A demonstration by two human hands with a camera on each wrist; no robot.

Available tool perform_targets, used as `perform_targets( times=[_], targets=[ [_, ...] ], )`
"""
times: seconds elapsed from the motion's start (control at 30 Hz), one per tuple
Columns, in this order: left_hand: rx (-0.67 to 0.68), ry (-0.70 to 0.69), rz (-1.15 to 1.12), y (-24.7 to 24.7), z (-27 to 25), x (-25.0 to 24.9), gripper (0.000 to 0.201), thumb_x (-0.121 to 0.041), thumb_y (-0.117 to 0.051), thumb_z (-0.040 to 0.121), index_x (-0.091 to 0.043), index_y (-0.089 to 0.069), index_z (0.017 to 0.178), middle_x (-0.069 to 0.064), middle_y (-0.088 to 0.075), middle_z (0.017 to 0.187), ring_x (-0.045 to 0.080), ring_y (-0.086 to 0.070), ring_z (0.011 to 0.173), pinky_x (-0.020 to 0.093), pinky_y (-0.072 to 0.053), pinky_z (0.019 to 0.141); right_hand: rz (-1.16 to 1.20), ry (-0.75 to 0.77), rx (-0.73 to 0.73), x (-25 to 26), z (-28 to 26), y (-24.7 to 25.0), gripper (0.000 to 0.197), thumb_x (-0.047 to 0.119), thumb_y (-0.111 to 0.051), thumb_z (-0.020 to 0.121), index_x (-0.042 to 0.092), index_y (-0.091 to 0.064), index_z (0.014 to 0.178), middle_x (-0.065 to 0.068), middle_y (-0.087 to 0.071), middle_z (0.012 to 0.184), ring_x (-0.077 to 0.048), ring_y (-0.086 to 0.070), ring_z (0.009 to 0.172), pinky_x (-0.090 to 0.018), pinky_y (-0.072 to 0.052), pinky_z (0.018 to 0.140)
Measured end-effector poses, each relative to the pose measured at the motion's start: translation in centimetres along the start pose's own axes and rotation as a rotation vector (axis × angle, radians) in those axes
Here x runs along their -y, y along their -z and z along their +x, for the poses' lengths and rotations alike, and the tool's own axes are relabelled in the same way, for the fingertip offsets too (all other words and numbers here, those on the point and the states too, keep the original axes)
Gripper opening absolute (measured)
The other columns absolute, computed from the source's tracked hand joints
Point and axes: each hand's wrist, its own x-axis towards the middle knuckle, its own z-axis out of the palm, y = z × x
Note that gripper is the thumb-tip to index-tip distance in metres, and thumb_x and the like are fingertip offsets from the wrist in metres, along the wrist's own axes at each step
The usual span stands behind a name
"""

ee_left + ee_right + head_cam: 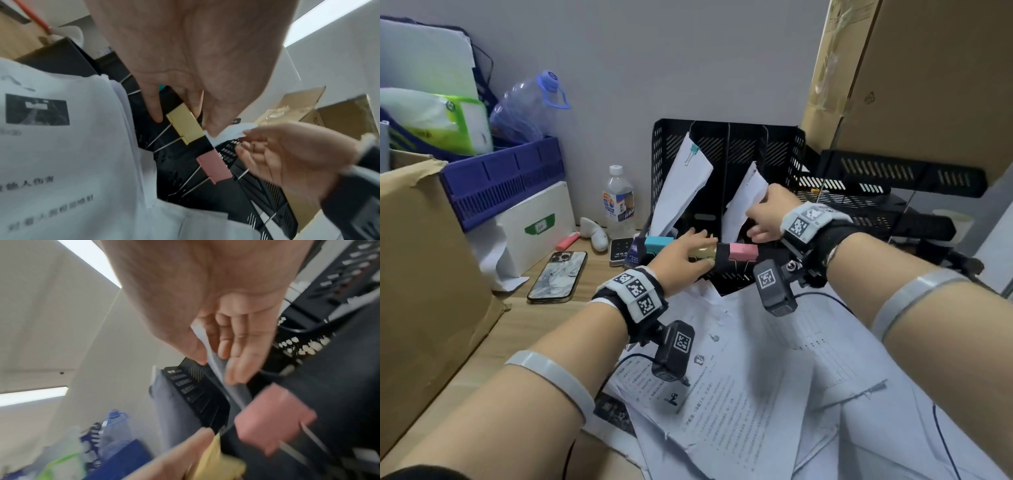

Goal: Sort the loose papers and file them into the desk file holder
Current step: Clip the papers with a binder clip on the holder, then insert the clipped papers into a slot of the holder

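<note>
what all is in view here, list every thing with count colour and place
black perforated metal desk file holder: 1, black, against the wall, centre
clipped white paper bundle: 1, white with teal clip, leaning in the holder's left slot
white paper sheets: a few, white, in the holder's middle slot, pinched by the right hand
large binder clips: 3, teal, yellow, pink, on the holder's front edge
loose printed papers: many, white, on the desk in front
smartphone: 1, marbled case, desk left
small water bottle: 1, clear, by the wall
large plastic jug: 1, clear with blue cap, back left
purple plastic crate: 1, left
cardboard box: 1, brown, far left
left hand: on the yellow clip
right hand: holds the sheets
</note>
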Motion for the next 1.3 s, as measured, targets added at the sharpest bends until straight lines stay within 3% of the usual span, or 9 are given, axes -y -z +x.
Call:
perform_targets(
  times=[0.17,0.33,0.47,0.6,0.7,0.83,0.93,1.13,1.3],
  targets=[
    [-0.123,0.042,-0.18,2.6,-3.6,0.9,0.026,-0.016,-0.058,0.099,-0.021,-0.072,0.12,-0.008,-0.073,0.115,0.006,-0.066,0.11,0.034,-0.052,0.102,-0.35,-0.009,0.384,-2.9,-5.2,-2.7,0.022,0.026,-0.062,0.094,0.009,-0.068,0.106,-0.006,-0.071,0.103,-0.021,-0.072,0.092,-0.04,-0.06,0.09],
    [0.16,0.341,0.105,3.4,-7.7,3.0,0.025,-0.03,-0.06,0.098,-0.022,-0.065,0.121,-0.007,-0.068,0.109,0.001,-0.062,0.086,0.019,-0.051,0.068,-0.675,0.01,0.384,-5.7,-7.6,-5.2,0.051,0.044,-0.068,0.087,0.014,-0.062,0.128,-0.004,-0.066,0.115,-0.023,-0.065,0.101,-0.034,-0.055,0.087],
    [0.114,0.431,0.04,2.7,-8.7,4.2,0.033,-0.021,-0.061,0.098,-0.017,-0.062,0.131,0.004,-0.065,0.127,0.016,-0.063,0.108,0.029,-0.052,0.092,-0.72,-0.022,0.407,-7.7,-7.4,-6.4,0.065,0.053,-0.073,0.08,0.018,-0.059,0.133,0.002,-0.063,0.127,-0.02,-0.059,0.114,-0.031,-0.047,0.091],
    [0.044,0.419,-0.054,2.8,-8.8,4.3,0.033,-0.015,-0.06,0.096,-0.018,-0.063,0.128,0.005,-0.065,0.127,0.017,-0.062,0.105,0.031,-0.05,0.093,-0.589,-0.008,0.397,-8.6,-7.9,-6.3,0.017,0.039,-0.07,0.087,0.022,-0.07,0.087,0.005,-0.059,0.082,-0.012,-0.054,0.073,-0.022,-0.038,0.058],
    [-0.043,0.421,-0.121,3.4,-8.9,4.8,0.036,-0.018,-0.068,0.092,-0.017,-0.062,0.128,0.003,-0.067,0.123,0.016,-0.064,0.102,0.029,-0.048,0.088,-0.458,0.041,0.317,-10.0,-8.3,-4.6,0.029,0.03,-0.061,0.094,0.015,-0.054,0.07,0.002,-0.052,0.07,-0.012,-0.048,0.059,-0.023,-0.037,0.055],
    [-0.13,0.457,-0.278,3.5,-8.8,5.4,0.034,-0.026,-0.08,0.083,-0.019,-0.066,0.114,0.004,-0.072,0.111,0.02,-0.07,0.098,0.037,-0.058,0.085,-0.154,0.014,0.161,-12.8,-9.0,-2.2,0.023,0.029,-0.061,0.093,0.009,-0.068,0.086,-0.005,-0.07,0.083,-0.024,-0.065,0.078,-0.034,-0.05,0.078],
    [-0.166,0.47,-0.404,2.8,-8.5,4.7,0.034,-0.021,-0.08,0.083,-0.015,-0.064,0.113,0.004,-0.074,0.106,0.02,-0.072,0.096,0.035,-0.06,0.083,-0.017,-0.035,0.106,-14.6,-10.1,-1.9,0.032,0.036,-0.061,0.09,0.005,-0.063,0.081,-0.002,-0.062,0.075,-0.019,-0.054,0.073,-0.034,-0.042,0.072],
    [-0.088,0.458,-0.595,0.9,-8.8,3.0,0.02,-0.007,-0.071,0.09,0.0,-0.067,0.108,0.013,-0.077,0.104,0.028,-0.075,0.095,0.034,-0.063,0.079,0.17,-0.102,0.031,-17.5,-10.3,-2.8,0.036,0.048,-0.066,0.069,0.018,-0.073,0.089,-0.005,-0.077,0.094,-0.032,-0.069,0.101,-0.049,-0.05,0.101],
    [0.041,0.473,-0.688,-0.4,-9.4,2.6,0.024,-0.007,-0.069,0.092,-0.001,-0.067,0.115,0.013,-0.077,0.106,0.027,-0.077,0.092,0.041,-0.061,0.084,0.236,-0.11,0.02,-18.0,-10.6,-3.2,0.037,0.047,-0.065,0.065,0.021,-0.073,0.091,-0.008,-0.077,0.099,-0.034,-0.069,0.105,-0.054,-0.05,0.1]
  ],
)
